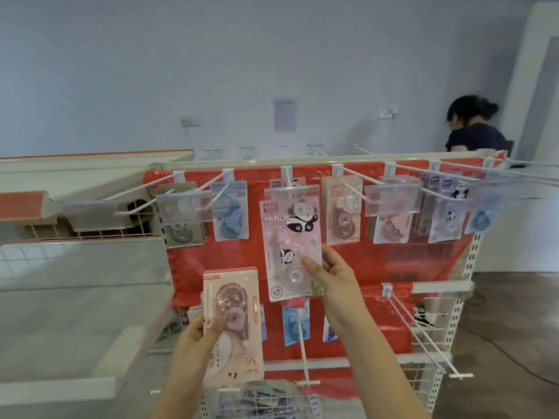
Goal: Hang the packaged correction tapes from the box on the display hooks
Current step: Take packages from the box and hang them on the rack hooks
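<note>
The right hand pinches the lower right edge of a pale pink blister-carded correction tape printed with pandas and the word PANDA, thumb on the front and fingers behind; the card is raised upright against the red display backing, its top edge at the clear plastic price-tag holder of the middle white wire hook on the upper rail; whether its hang hole is on the hook cannot be told; the left hand grips a second pink carded correction tape with 2 round transparent reels, held upside down so that its printed 36 reads inverted near the bottom; this card sits lower and to the left of the panda one, apart from it; along the upper rail other packaged tapes hang from hooks: a blue one marked 30m to the left, a pink one just right of the middle hook, and a cluster of pink, white and blue packs further right; blue packs hang on a lower row behind the hands; a white wire basket at the bottom edge holds more packets, blurred; a person in a dark top sits behind the rack at the right.
</note>
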`<state>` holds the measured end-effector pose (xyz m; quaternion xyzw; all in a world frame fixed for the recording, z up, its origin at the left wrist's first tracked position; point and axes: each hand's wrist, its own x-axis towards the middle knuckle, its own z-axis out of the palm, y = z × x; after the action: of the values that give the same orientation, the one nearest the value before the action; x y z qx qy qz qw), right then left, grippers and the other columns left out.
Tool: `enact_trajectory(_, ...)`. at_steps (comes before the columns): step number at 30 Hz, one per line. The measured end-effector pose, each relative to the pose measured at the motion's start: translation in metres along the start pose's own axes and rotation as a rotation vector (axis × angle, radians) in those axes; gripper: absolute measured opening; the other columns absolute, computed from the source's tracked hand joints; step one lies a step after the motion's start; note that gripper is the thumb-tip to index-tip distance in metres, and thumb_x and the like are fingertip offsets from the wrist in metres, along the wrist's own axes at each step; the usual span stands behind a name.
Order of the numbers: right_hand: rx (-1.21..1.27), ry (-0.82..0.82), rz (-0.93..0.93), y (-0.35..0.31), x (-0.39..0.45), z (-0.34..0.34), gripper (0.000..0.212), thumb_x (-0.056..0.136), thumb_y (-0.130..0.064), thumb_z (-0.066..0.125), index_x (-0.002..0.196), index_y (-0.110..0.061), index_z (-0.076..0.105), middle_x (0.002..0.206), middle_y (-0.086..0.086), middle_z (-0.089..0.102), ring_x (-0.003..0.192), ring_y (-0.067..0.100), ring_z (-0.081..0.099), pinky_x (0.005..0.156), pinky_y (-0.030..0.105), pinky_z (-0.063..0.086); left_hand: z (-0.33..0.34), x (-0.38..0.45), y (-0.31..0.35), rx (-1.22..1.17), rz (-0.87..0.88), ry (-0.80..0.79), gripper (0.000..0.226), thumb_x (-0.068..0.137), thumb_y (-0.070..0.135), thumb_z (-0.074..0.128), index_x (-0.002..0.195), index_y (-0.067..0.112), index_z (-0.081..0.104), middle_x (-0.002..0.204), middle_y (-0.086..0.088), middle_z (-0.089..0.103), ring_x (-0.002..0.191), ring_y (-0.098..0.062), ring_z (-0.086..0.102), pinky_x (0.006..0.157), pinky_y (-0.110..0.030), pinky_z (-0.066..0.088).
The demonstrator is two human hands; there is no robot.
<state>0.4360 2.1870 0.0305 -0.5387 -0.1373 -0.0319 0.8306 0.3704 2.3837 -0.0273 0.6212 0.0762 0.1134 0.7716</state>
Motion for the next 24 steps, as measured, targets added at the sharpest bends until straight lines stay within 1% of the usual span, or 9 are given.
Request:
enact_trajectory(2, 0.001, 0.015, -0.016, 0.000, 0.003, 0.003, 0.025, 0.082, -0.004, 0.065, 0.105, -0.014, 0.064, 0.091, -0.002, 0.075, 0.082, 0.010, 0.070, 0.067, 0.018, 0.054, -0.003, 0.005, 0.003, 0.018, 0.007, -0.020, 0.087, 0.037, 0.069, 0.084, 0.108, 0.022, 0.069, 0.102, -0.010, 0.073, 0.097, -0.034, 0.068, 0.092, -0.061, 0.046)
enact_trajectory(4, -0.002, 0.037, -0.024, 0.000, 0.005, 0.005, 0.024, 0.082, -0.004, 0.065, 0.104, -0.015, 0.065, 0.090, -0.002, 0.075, 0.081, 0.011, 0.070, 0.067, 0.018, 0.054, -0.006, 0.008, 0.004, 0.025, 0.020, -0.035, 0.092, 0.030, 0.074, 0.081, 0.108, 0.025, 0.068, 0.101, -0.007, 0.074, 0.099, -0.033, 0.068, 0.093, -0.061, 0.045)
enact_trajectory(6, -0.009, 0.057, -0.028, 0.001, 0.005, 0.006, 0.025, 0.083, -0.005, 0.065, 0.106, -0.013, 0.065, 0.092, 0.000, 0.074, 0.084, 0.014, 0.070, 0.068, 0.020, 0.055, -0.008, 0.010, 0.007, 0.028, 0.006, -0.043, 0.088, 0.036, 0.072, 0.082, 0.109, 0.025, 0.068, 0.099, -0.005, 0.074, 0.097, -0.029, 0.069, 0.092, -0.057, 0.047)
enact_trajectory(8, -0.022, 0.076, -0.036, 0.002, 0.003, 0.005, 0.025, 0.084, -0.005, 0.064, 0.107, -0.012, 0.064, 0.093, 0.001, 0.074, 0.084, 0.014, 0.071, 0.067, 0.019, 0.055, -0.011, 0.013, 0.007, 0.007, 0.008, -0.041, 0.075, 0.051, 0.060, 0.082, 0.112, 0.019, 0.067, 0.095, -0.006, 0.075, 0.091, -0.027, 0.071, 0.089, -0.052, 0.050)
enact_trajectory(10, -0.036, 0.101, -0.053, 0.004, 0.000, 0.003, 0.025, 0.084, -0.005, 0.064, 0.107, -0.014, 0.064, 0.092, -0.001, 0.075, 0.083, 0.013, 0.071, 0.066, 0.018, 0.054, -0.015, 0.017, 0.005, 0.015, 0.008, -0.040, 0.078, 0.044, 0.063, 0.084, 0.107, 0.019, 0.069, 0.092, -0.006, 0.075, 0.086, -0.024, 0.072, 0.085, -0.048, 0.051)
enact_trajectory(12, -0.038, 0.127, -0.064, 0.006, -0.002, 0.003, 0.025, 0.082, -0.006, 0.065, 0.106, -0.015, 0.065, 0.091, -0.002, 0.075, 0.083, 0.013, 0.071, 0.066, 0.018, 0.054, -0.022, 0.021, 0.000, 0.012, 0.015, -0.037, 0.081, 0.032, 0.066, 0.083, 0.099, 0.023, 0.072, 0.093, -0.008, 0.075, 0.089, -0.026, 0.071, 0.088, -0.051, 0.050)
enact_trajectory(15, -0.069, 0.156, -0.085, 0.006, -0.002, 0.006, 0.024, 0.081, -0.007, 0.066, 0.103, -0.016, 0.066, 0.092, 0.000, 0.075, 0.084, 0.015, 0.071, 0.069, 0.020, 0.056, -0.031, 0.024, -0.004, 0.000, -0.005, -0.042, 0.066, 0.040, 0.062, 0.083, 0.097, 0.029, 0.073, 0.098, -0.009, 0.074, 0.098, -0.032, 0.068, 0.097, -0.059, 0.044)
enact_trajectory(19, -0.081, 0.172, -0.110, 0.003, -0.007, 0.011, 0.024, 0.082, -0.006, 0.065, 0.103, -0.016, 0.067, 0.093, 0.000, 0.075, 0.084, 0.013, 0.071, 0.070, 0.021, 0.057, -0.039, 0.024, -0.006, -0.052, -0.020, -0.061, 0.082, 0.027, 0.064, 0.086, 0.097, 0.023, 0.073, 0.095, -0.012, 0.074, 0.096, -0.035, 0.068, 0.096, -0.059, 0.044)
enact_trajectory(24, -0.134, 0.202, -0.110, -0.005, -0.013, 0.016, 0.024, 0.083, -0.010, 0.065, 0.106, -0.015, 0.069, 0.095, 0.002, 0.075, 0.088, 0.017, 0.071, 0.080, 0.030, 0.056, -0.042, 0.025, -0.009, -0.002, -0.021, -0.071, 0.063, 0.046, 0.057, 0.078, 0.100, 0.025, 0.072, 0.097, -0.007, 0.074, 0.098, -0.030, 0.068, 0.098, -0.059, 0.042)
